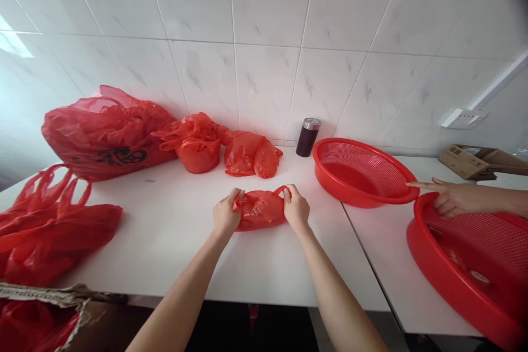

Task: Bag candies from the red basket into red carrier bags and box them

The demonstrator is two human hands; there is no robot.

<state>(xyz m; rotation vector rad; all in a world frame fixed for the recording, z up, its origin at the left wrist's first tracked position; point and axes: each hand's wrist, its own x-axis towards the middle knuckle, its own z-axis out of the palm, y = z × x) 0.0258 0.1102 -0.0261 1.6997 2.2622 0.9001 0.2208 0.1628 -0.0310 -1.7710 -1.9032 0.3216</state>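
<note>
A small filled red plastic bag [263,209] lies on the white table [198,264] in front of me. My left hand [227,212] is closed on the left end of the bag, fingers pinching the plastic. On the other side my right hand [296,206] grips a twisted handle of the same bag. What is inside the bag cannot be made out. Just behind it, near the wall, sit a lumpy red bag [249,154] and a rounder knotted red bag [198,148].
A dark flask [308,137] stands by the wall. Two red plastic baskets [350,195] are at right, where another person's hand [449,197] points. A large red bag [107,132] and a handled bag [70,231] lie left, above a cardboard box [99,319].
</note>
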